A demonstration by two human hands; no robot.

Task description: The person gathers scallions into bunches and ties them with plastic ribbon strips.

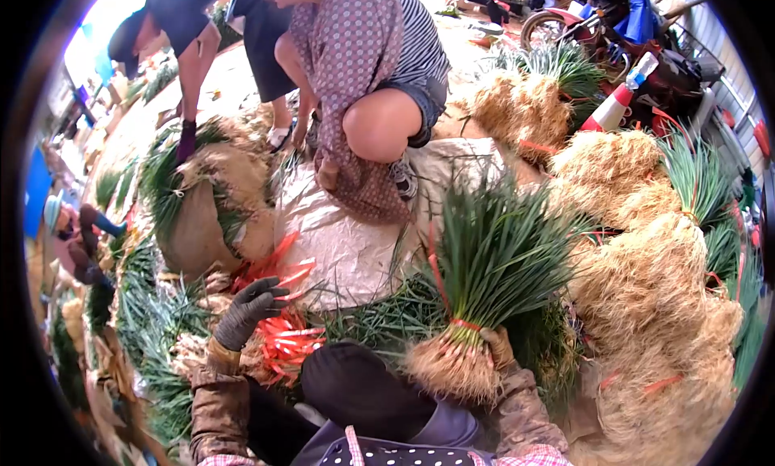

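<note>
The bunch point(504, 256), at about four o'clock in the view, is held roughly upright near its tied base by the right hand point(499, 349). At eight o'clock, the left hand point(249, 314) is spread, with nothing seen gripped, just beside the red ribbons point(292, 349). A red tie point(466, 325) is wrapped round the stems; its tightness cannot be judged. Were it slack, stems could be shed when the bunch is tipped. Ribbons could be tangled if the heap is raked by the left hand. Farther out, towards twelve o'clock, a pale sheet point(347, 260) is partly covered by a crouching person point(355, 71), by whom leaf tips could be knocked. Between three and four o'clock, stacked bunches point(646, 296) could be toppled if brushed by the right elbow.
</note>
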